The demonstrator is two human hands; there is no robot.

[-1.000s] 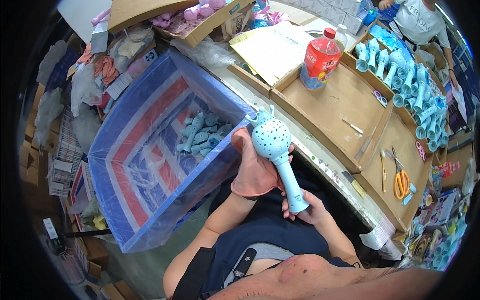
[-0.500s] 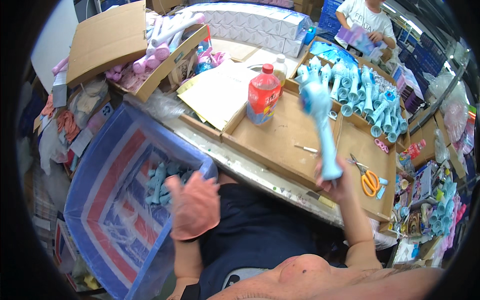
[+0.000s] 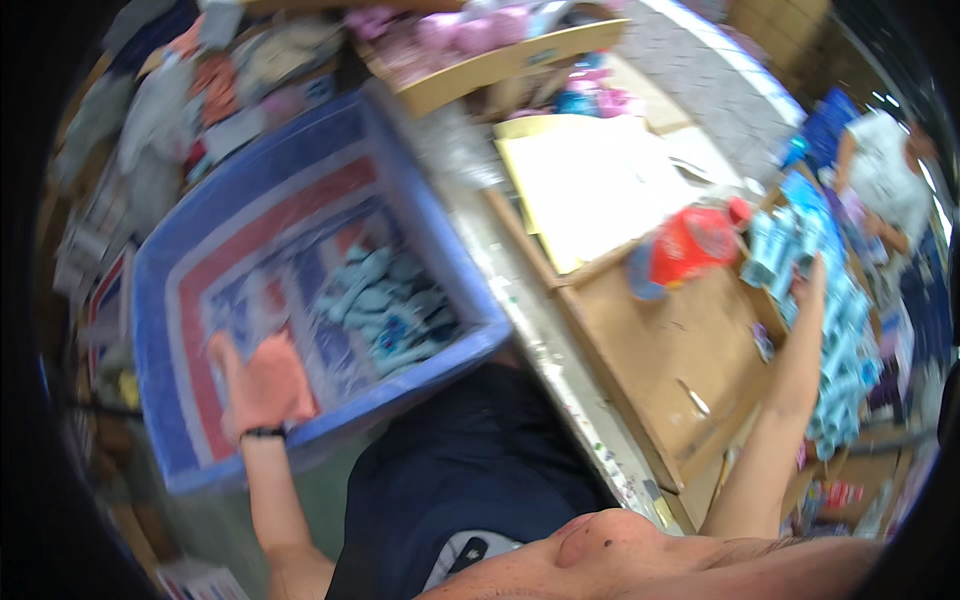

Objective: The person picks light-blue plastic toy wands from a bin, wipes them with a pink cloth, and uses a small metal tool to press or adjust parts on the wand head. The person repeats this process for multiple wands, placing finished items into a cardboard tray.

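Note:
My left hand [image 3: 268,382], in a salmon-coloured glove, reaches down into a blue bin [image 3: 480,322] with red and white bands. Its thumb stands away from the other fingers and nothing shows in it. Beside it in the bin lies a heap of light blue plastic pieces [image 3: 385,300], some with darker blue parts. My right hand [image 3: 807,282] is at the far right, against light blue wand-like toys [image 3: 845,330] crowded in a box. Blur and the toys hide its fingertips, so whether it grips one is unclear.
A red-labelled bottle [image 3: 695,245] stands by a cardboard tray [image 3: 640,330] holding a small white-handled tool [image 3: 692,398]. Pale papers [image 3: 600,180] lie behind. A carton [image 3: 520,60] of pink pieces stands at the back. Another person [image 3: 885,170] is at the far right.
The view has swung toward the bin. My left hand has moved down into it. My right hand, which held a light blue wand-like toy above the tray, is now at the boxed toys.

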